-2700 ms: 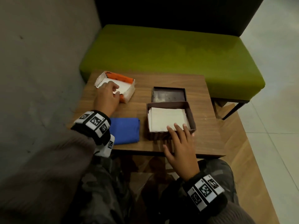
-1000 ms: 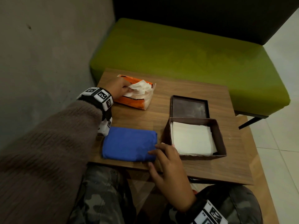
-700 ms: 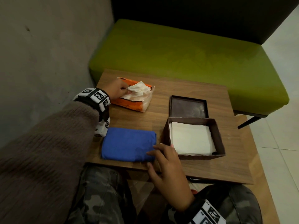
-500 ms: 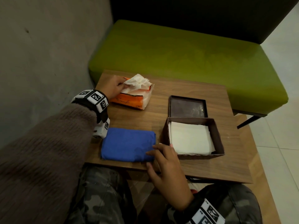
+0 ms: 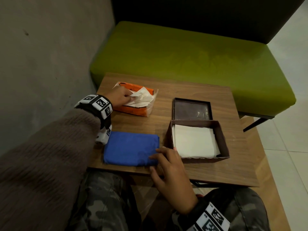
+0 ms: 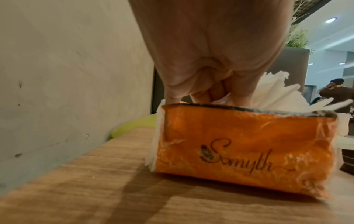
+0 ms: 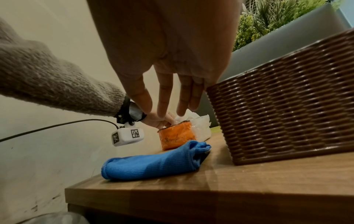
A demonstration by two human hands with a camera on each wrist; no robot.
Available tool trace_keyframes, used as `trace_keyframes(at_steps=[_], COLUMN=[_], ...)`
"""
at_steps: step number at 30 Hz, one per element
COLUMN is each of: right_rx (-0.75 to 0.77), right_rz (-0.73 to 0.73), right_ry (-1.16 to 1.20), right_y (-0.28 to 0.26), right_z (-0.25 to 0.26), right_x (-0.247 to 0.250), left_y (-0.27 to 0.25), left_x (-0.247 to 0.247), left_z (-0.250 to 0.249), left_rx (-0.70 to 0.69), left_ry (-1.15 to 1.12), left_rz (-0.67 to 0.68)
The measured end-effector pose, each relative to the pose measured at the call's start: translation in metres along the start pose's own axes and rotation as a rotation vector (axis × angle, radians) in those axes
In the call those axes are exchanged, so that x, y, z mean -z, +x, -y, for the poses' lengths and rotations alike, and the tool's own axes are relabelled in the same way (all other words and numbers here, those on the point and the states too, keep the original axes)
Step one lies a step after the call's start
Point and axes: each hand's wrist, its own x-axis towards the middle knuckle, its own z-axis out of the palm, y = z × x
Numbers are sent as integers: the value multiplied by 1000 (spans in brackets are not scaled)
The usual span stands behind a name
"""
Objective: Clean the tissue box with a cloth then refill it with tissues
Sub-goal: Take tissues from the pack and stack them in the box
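1. A small wooden table [image 5: 191, 167] with a brown grain top is seen in front of a green upholstered bench seat [image 5: 191, 52], beside a grey concrete wall [image 5: 41, 55].
2. An orange plastic tissue pack [image 5: 133, 109], printed with dark cursive letters, is placed near the far left corner of the table.
3. The left hand [image 5: 119, 97] is laid on top of this pack, and a bunch of crumpled white tissues [image 5: 141, 97] is pinched between its curled fingers [image 6: 208, 92] and thumb; the tissues are partly raised out of the pack opening.
4. The dark brown woven tissue box [image 5: 221, 140], square and open at the top, is standing near the near right part of the table, and a flat stack of white tissues [image 5: 195, 140] is lying inside it.
5. The dark brown square lid [image 5: 192, 109] is lying flat just behind the box, toward the far edge, touching it or nearly so.
6. A folded blue microfibre cloth [image 5: 131, 150] is lying at the near edge of the table, between the left forearm and the box.
7. The right hand [image 5: 170, 172] is held at the near edge with its fingers [image 7: 164, 97] extended and relaxed; nothing is grasped. The fingertips are resting at the near right corner of the cloth, just beside the near left corner of the box.
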Motion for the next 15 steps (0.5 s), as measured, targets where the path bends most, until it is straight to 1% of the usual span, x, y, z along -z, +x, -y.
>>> trace_keyframes(at_steps=[2, 5, 7, 10, 12, 15], right_rx=[0, 7, 8, 5, 6, 9], right_rz=[-6, -15, -16, -13, -14, -21], right_ry=[1, 4, 2, 4, 8, 14], right_y=[0, 1, 1, 0, 1, 2], right_z=[0, 0, 0, 0, -1, 0], right_x=[-1, -1, -1, -1, -2, 1], left_y=[3, 8, 9, 9, 7, -3], left_x=[-2, -10, -13, -12, -7, 8], left_z=[2, 9, 13, 19, 19, 10], left_rx=[-2, 15, 13, 33, 52, 90], left_ry=[-34, -183, -277, -309, -342, -411], left_rz=[-9, -113, -256, -476, -577, -691])
